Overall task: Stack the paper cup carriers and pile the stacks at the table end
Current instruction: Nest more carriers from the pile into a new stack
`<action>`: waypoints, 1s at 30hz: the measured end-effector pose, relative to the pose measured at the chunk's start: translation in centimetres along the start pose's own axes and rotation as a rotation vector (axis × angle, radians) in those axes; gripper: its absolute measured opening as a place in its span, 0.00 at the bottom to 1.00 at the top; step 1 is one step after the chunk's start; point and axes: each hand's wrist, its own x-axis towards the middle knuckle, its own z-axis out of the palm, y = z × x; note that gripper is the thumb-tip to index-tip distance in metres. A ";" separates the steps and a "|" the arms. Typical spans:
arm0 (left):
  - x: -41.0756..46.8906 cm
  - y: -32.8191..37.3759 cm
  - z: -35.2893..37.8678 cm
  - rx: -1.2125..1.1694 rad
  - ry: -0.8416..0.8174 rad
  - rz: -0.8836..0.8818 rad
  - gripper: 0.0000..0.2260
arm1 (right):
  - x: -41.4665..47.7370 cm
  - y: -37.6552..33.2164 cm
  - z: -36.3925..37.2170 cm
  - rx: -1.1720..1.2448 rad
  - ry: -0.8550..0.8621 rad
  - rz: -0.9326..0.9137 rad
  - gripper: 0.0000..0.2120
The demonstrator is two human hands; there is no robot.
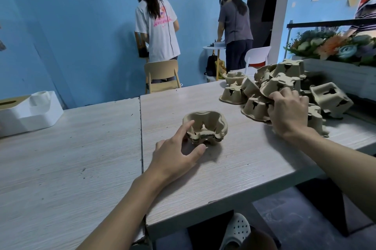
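Note:
A short stack of brown pulp cup carriers (205, 125) sits open side up near the middle of the right-hand table. My left hand (177, 152) rests just in front of it, forefinger touching its left rim, thumb near its front edge. A loose heap of cup carriers (282, 84) lies at the table's right side, most of them upside down. My right hand (289, 111) reaches into the heap, fingers curled over the edge of one carrier (256, 107). A small upright stack (235, 77) stands behind the heap.
Two pale wood tables (71, 158) meet at a seam left of the stack. A white tissue box holder (28, 111) stands far left. A planter with flowers (333, 46) borders the right side. Two people stand at the blue back wall, with chairs (161, 76) behind the table.

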 end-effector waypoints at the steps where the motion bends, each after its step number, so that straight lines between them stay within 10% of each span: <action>1: 0.0 0.1 0.0 0.004 -0.003 0.003 0.34 | 0.1 0.1 0.1 -0.015 0.006 0.014 0.10; 12: 0.2 -0.3 0.2 0.007 -0.004 0.001 0.33 | 0.7 1.3 1.1 -0.036 0.079 0.102 0.05; 23: 0.6 -1.4 0.7 -0.052 0.023 0.008 0.33 | 0.8 -2.5 -4.3 0.731 0.445 -0.012 0.03; 30: 0.5 -1.2 0.8 -0.036 0.050 0.031 0.33 | -1.1 -6.7 -7.9 1.060 0.210 0.004 0.06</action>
